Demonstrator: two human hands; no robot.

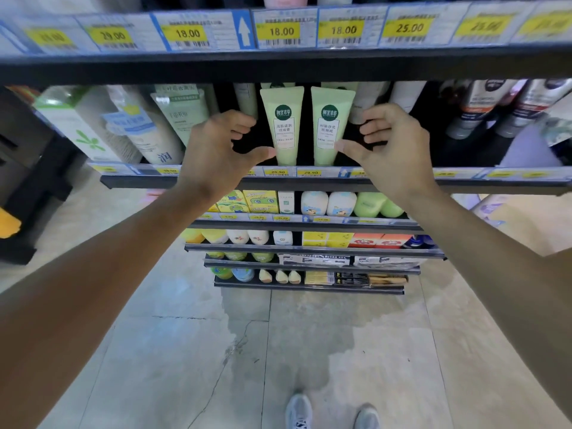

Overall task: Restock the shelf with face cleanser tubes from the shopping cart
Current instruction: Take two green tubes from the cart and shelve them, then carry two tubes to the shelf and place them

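Observation:
Two pale green face cleanser tubes stand upright side by side on the shelf (309, 182), the left tube (283, 125) and the right tube (330, 126), caps down behind the price rail. My left hand (216, 150) hovers just left of the left tube, fingers loosely curled, thumb tip near the tube's lower edge. My right hand (387, 147) mirrors it right of the right tube, thumb tip close to its label. Neither hand holds anything. The shopping cart is out of view.
White and pale tubes (161, 131) crowd the shelf to the left; dark men's tubes (483, 103) stand at the right. A higher shelf edge (278, 61) with price tags overhangs. Lower shelves (309, 224) hold bottles and boxes. My shoes (331, 413) stand on tiled floor.

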